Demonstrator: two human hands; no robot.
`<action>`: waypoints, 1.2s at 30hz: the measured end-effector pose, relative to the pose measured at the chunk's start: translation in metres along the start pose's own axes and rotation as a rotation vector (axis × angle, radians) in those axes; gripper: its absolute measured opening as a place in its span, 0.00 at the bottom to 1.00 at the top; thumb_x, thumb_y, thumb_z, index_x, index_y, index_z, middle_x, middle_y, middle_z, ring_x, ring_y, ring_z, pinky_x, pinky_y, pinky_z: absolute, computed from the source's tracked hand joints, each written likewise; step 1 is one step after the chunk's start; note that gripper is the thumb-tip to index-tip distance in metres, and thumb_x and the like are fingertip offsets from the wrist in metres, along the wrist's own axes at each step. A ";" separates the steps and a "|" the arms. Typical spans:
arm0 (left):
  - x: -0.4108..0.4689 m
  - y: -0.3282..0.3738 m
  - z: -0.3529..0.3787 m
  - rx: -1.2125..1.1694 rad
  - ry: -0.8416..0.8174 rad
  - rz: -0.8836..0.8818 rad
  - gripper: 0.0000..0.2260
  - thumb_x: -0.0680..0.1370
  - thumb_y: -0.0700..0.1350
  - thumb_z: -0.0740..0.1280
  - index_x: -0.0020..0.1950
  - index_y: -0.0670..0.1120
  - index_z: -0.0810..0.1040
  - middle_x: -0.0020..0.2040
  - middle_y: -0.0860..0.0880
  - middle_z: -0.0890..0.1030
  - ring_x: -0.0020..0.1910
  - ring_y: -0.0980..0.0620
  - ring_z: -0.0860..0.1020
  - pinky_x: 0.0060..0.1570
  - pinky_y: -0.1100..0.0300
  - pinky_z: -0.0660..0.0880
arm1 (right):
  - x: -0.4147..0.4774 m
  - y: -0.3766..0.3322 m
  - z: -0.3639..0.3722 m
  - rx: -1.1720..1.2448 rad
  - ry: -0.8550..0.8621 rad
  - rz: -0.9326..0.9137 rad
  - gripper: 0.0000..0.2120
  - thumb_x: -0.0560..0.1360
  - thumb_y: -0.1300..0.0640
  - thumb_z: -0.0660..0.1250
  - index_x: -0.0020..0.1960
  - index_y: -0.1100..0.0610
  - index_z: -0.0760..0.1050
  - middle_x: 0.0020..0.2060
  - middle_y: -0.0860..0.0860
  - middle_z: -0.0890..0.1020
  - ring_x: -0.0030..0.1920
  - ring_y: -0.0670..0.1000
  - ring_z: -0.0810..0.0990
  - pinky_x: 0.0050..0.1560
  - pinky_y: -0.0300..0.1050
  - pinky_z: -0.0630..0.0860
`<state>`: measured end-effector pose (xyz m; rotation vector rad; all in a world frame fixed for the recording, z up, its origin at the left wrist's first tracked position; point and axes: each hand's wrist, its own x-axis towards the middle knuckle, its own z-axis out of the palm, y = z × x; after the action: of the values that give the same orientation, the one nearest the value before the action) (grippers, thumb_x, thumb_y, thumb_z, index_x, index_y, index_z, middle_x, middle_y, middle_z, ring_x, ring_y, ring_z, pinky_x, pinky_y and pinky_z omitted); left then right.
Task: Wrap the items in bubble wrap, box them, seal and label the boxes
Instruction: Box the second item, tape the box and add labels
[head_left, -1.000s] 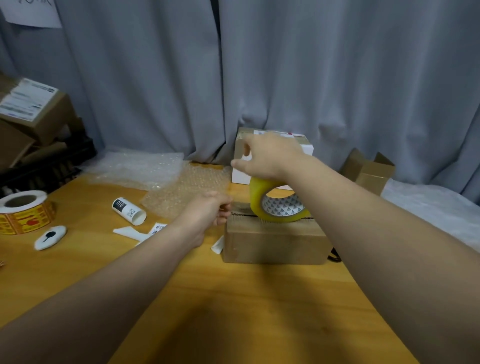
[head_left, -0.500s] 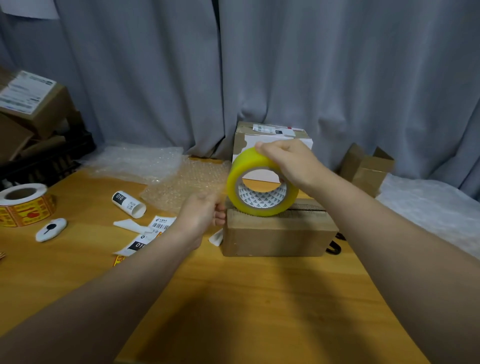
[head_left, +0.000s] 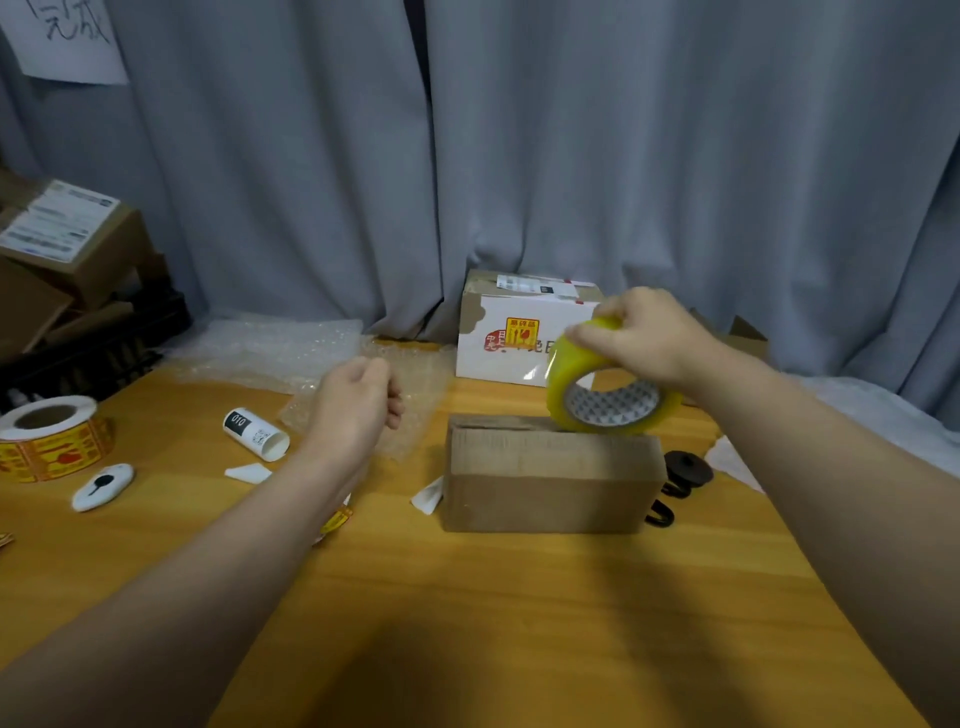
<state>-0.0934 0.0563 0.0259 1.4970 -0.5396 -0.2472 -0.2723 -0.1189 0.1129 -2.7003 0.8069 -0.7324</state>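
A closed brown cardboard box (head_left: 545, 478) stands on the wooden table (head_left: 467, 597). My right hand (head_left: 644, 332) grips a yellow roll of packing tape (head_left: 563, 384) from above and holds it on edge over the right part of the box top. My left hand (head_left: 358, 400) hovers left of the box, apart from it, with fingers curled; I see nothing between them. A white tube marked 010 (head_left: 254, 434) lies on the table to the left. Sheets of bubble wrap (head_left: 270, 348) lie behind it.
A white labelled box (head_left: 514, 332) stands by the curtain. A roll of yellow stickers (head_left: 52, 436) and a white cutter (head_left: 104, 486) sit at the left. Stacked cartons (head_left: 67, 234) fill the far left. A black object (head_left: 685, 467) lies right of the brown box.
My right hand has carried the tape roll from the left end of the box top to the right. My left hand has left the box's left edge and moved up and left.
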 end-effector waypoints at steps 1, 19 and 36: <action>-0.005 0.003 0.003 -0.042 -0.032 -0.005 0.10 0.77 0.38 0.56 0.37 0.42 0.71 0.31 0.45 0.73 0.29 0.51 0.71 0.30 0.59 0.69 | -0.001 -0.001 -0.002 0.030 0.031 0.001 0.22 0.74 0.45 0.66 0.42 0.66 0.79 0.35 0.63 0.79 0.39 0.59 0.78 0.40 0.52 0.74; -0.024 0.033 0.026 -0.546 0.090 -0.230 0.09 0.82 0.42 0.53 0.54 0.40 0.70 0.36 0.45 0.74 0.33 0.50 0.78 0.30 0.61 0.79 | -0.006 -0.028 -0.024 0.269 -0.071 0.174 0.15 0.72 0.46 0.67 0.38 0.57 0.72 0.33 0.55 0.68 0.35 0.52 0.67 0.37 0.46 0.66; -0.017 0.009 0.028 -0.384 0.007 -0.179 0.09 0.82 0.42 0.52 0.52 0.43 0.70 0.40 0.45 0.82 0.39 0.50 0.81 0.38 0.60 0.78 | 0.002 -0.031 0.013 0.064 -0.122 0.220 0.19 0.73 0.46 0.63 0.29 0.56 0.63 0.26 0.51 0.66 0.31 0.51 0.66 0.32 0.44 0.62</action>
<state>-0.1236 0.0409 0.0315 1.1705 -0.3291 -0.4582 -0.2499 -0.0939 0.1137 -2.5186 1.0112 -0.5292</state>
